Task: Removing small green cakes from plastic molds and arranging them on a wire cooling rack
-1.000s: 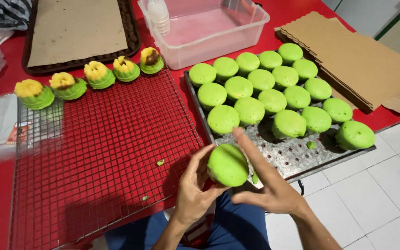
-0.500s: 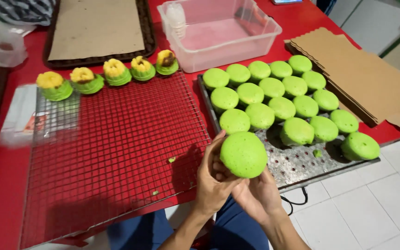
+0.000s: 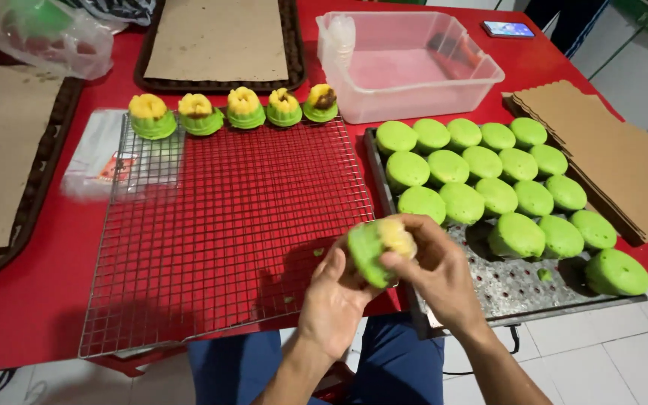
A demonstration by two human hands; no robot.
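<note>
Head view: left hand (image 3: 331, 296) cups a green cake (image 3: 375, 251) from below, fingers curled round it; right hand (image 3: 433, 270) grips it from the far side, thumb on its yellow top. Cake sits held above the near edge of the wire rack (image 3: 226, 225). Clear plastic packet (image 3: 106, 154) with a red label lies flat at the rack's left corner. Clear rectangular tub (image 3: 406, 67) stands behind the perforated tray (image 3: 504, 289).
</note>
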